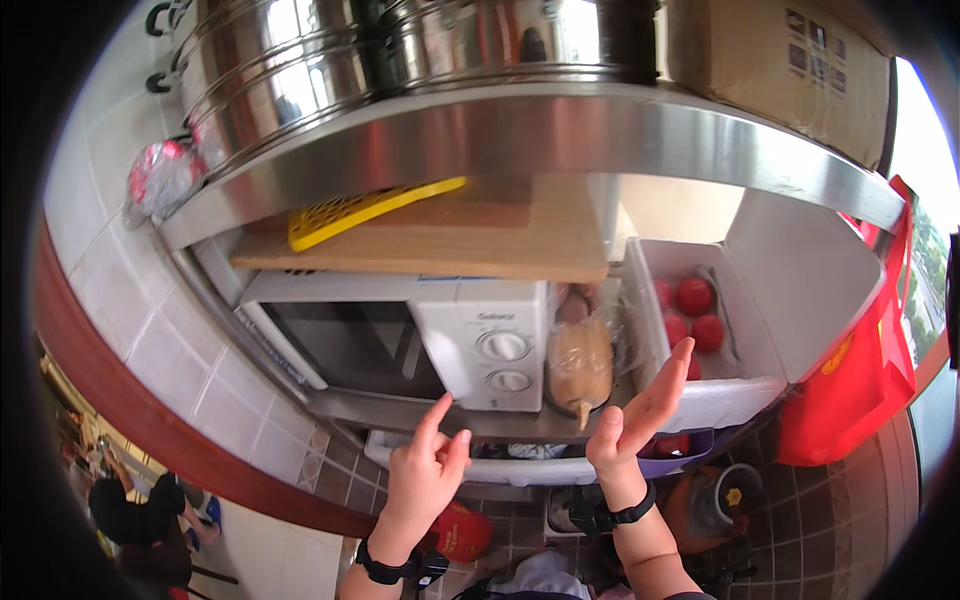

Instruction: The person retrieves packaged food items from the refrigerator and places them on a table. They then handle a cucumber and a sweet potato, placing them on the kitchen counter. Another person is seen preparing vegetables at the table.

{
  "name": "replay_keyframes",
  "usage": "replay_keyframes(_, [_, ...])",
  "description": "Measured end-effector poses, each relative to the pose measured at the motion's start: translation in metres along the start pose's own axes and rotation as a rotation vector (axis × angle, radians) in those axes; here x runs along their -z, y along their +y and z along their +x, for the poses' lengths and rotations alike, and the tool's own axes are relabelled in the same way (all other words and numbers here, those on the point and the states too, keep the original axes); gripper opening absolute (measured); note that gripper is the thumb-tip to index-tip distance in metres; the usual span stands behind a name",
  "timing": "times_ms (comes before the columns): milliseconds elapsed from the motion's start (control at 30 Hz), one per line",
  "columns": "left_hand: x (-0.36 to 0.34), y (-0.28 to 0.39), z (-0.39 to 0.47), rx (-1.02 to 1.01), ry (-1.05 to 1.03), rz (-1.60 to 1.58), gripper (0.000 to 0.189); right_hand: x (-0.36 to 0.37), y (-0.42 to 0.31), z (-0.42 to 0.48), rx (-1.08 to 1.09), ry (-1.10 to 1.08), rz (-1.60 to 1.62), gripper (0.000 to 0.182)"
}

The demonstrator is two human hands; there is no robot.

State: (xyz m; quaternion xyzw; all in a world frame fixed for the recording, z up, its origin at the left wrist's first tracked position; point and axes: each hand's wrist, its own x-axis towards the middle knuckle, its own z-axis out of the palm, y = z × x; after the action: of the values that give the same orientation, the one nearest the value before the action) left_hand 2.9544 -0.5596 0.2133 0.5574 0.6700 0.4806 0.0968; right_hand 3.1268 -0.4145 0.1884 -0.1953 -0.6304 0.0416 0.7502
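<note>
My left hand is raised in front of a white microwave oven, its index finger extended near the oven's lower edge and nothing in its grasp. To the right, my right hand is held up empty, palm turned sideways and thumb apart from the fingers. Its fingertips overlap the near corner of a white foam box in this view; whether they touch it I cannot tell. Several red round fruits or vegetables lie inside that box. Between oven and box sits a tan squash in clear plastic.
A wooden board with a yellow perforated tray rests on the microwave. Above runs a steel shelf bearing steel steamer pots and a cardboard box. A red bag hangs at right. Another person is at lower left.
</note>
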Motion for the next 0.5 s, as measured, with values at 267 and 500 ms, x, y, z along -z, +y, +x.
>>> replay_keyframes(267, [0.123, -0.057, -0.105, 0.093, 0.245, 0.086, 0.041, -0.071, -0.114, -0.045, -0.013, -0.099, 0.302, 0.066])
replay_keyframes(500, [0.272, -0.112, -0.280, 0.340, 0.520, 0.196, 0.041, -0.155, -0.304, -0.155, -0.078, -0.376, 0.645, 0.068])
